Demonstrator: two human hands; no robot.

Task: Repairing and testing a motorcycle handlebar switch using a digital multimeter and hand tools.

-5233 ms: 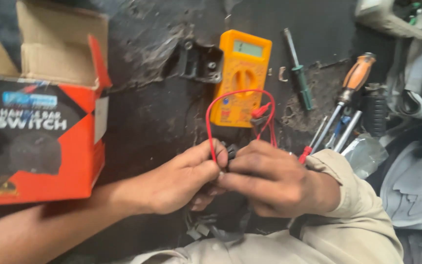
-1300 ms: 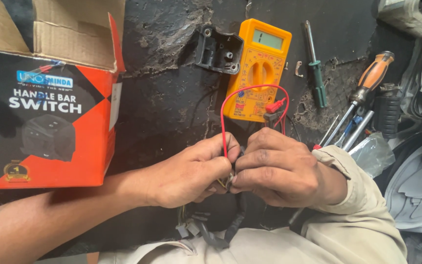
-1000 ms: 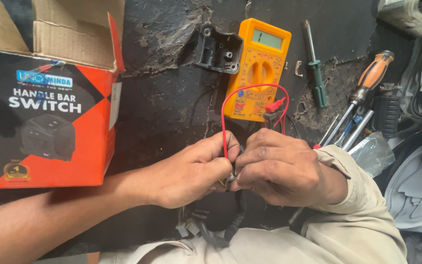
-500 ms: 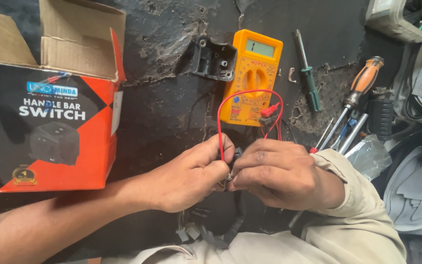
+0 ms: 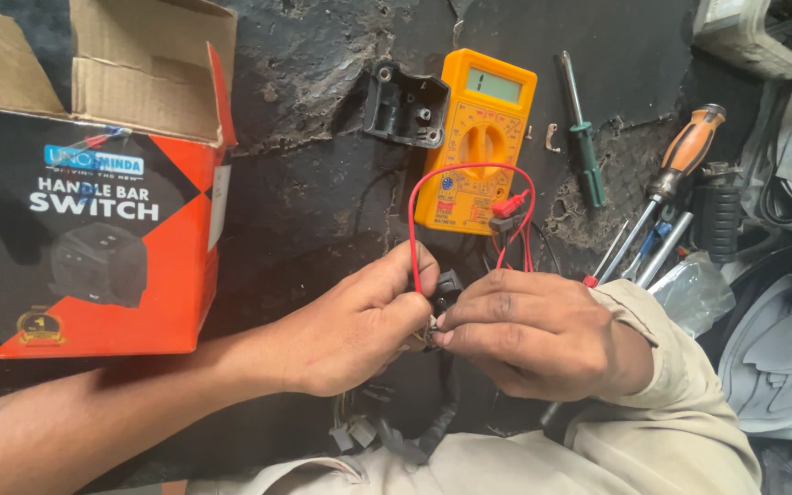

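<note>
My left hand (image 5: 359, 325) and my right hand (image 5: 533, 335) meet at the middle of the dark worktop, both pinched around a small black connector (image 5: 445, 286) with wires. The left fingers also pinch a red test lead (image 5: 428, 183) that loops up to the orange multimeter (image 5: 476, 139) lying just beyond. A bundle of black wires with pale plugs (image 5: 387, 431) hangs below the hands. What the right fingertips press against the connector is hidden.
An open orange and black cardboard box (image 5: 93, 238) stands at the left. A black plastic housing (image 5: 405, 105) lies beside the multimeter. A green screwdriver (image 5: 582, 147), an orange-handled screwdriver (image 5: 680, 165) and other tools lie at the right, near clear plastic wrap (image 5: 694, 293).
Both hands stay closed on the connector with only small finger shifts. The view has drifted, so the box and the multimeter sit slightly differently in frame.
</note>
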